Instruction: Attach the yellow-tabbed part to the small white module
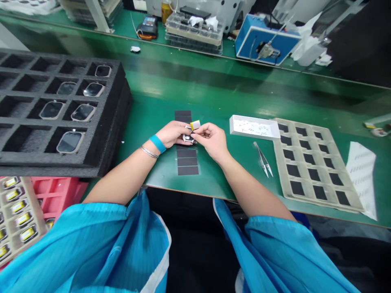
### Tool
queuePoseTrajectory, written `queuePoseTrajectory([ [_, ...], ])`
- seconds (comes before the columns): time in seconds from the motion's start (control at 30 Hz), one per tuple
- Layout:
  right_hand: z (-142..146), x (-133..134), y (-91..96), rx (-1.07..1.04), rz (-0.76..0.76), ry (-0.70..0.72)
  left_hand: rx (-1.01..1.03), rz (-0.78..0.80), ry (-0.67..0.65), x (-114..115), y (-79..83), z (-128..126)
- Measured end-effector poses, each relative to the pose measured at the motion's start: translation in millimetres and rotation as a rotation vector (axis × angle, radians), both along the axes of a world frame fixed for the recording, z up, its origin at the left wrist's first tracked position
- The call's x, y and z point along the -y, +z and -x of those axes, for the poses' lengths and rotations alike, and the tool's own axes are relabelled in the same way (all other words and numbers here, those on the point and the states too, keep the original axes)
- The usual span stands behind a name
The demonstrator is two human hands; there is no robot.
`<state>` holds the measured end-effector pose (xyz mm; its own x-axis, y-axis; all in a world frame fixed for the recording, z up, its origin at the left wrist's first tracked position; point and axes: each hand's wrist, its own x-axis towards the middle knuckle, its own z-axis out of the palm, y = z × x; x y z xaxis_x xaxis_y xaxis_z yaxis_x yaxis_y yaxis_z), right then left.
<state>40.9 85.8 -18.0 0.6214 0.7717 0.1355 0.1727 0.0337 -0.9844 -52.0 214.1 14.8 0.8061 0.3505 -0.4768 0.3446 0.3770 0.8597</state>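
Observation:
My left hand [173,133] is closed on a small silver watch case [188,138], held over the green bench. From the case's upper side sticks up a yellow and silver battery [195,125]. My right hand [213,140] has its thumb and fingers pinched together at the case, just below the battery; what lies between those fingertips is too small to make out. Under and in front of my hands lie black adhesive pieces [187,162] in strips on the bench. A pair of tweezers [263,160] rests to the right of my right hand.
Black foam trays [106,122] holding several watches stand at the left. Lower left, a beige tray [39,221] carries cases with yellow batteries. Right of centre are a white box [255,134] of tiny parts, a tray [305,189] with black squares and a paper sheet [363,175].

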Motion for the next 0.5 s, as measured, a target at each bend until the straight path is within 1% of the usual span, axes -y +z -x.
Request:
queuePoseTrajectory([
  [0.2, -1.3, -0.3, -0.8, 0.045, 0.012, -0.032, 0.025, 0.049, 0.012, -1.9, -3.0, -1.2],
  [0.33, 5.5, 2.0, 10.1, 0.232, 0.063, -0.083, 0.058, 0.107, 0.051, 0.1, -2.9, 1.7],
  [0.4, 8.6, 6.4, 14.0, 0.344, 0.112, -0.118, 0.093, 0.178, 0.052, 2.9, -3.1, 1.6],
  [0.43, 7.9, 8.5, 12.7, 0.399, 0.148, -0.144, 0.110, 0.215, 0.041, 3.1, -4.5, 0.0],
  [0.5, 1.3, 9.7, 1.4, 0.504, 0.218, -0.214, 0.070, 0.280, 0.020, -0.4, -10.4, -5.4],
])
